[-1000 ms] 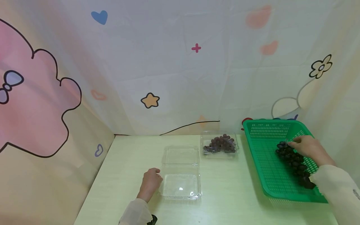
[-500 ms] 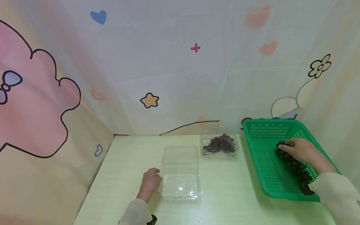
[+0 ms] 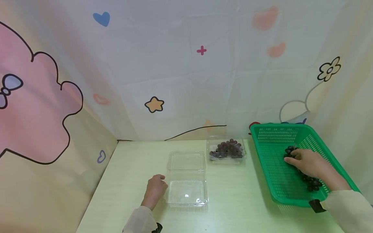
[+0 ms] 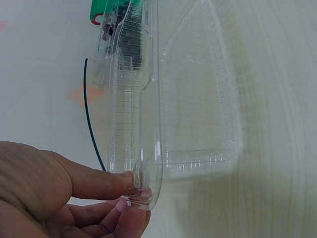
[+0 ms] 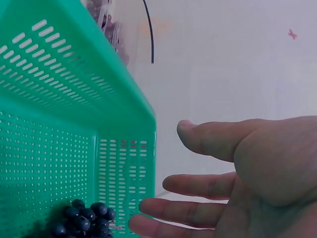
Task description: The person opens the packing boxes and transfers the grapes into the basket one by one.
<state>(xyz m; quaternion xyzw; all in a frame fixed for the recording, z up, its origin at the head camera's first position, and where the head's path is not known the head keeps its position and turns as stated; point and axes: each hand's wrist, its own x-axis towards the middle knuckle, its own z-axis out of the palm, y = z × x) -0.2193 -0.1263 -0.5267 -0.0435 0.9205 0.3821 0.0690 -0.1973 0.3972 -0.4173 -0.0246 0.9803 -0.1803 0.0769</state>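
Note:
In the left wrist view, my left hand pinches the rim at one corner of a clear plastic clamshell box between thumb and fingers. The box lies unfolded on the table in the head view, its tray half nearer me. My right hand hovers over the green basket at the right, palm and fingers partly covering a long bunch of dark grapes. The right wrist view shows this hand's thumb and fingers straight and spread, apart from the grapes, holding nothing.
A second clear box with reddish-purple grapes inside stands at the back of the pale table, just left of the basket. A patterned curtain hangs behind and on both sides.
My right hand has moved slightly nearer me over the bunch. Its fingers, earlier together at the bunch's far end, now stand apart. The left hand and both boxes have stayed put.

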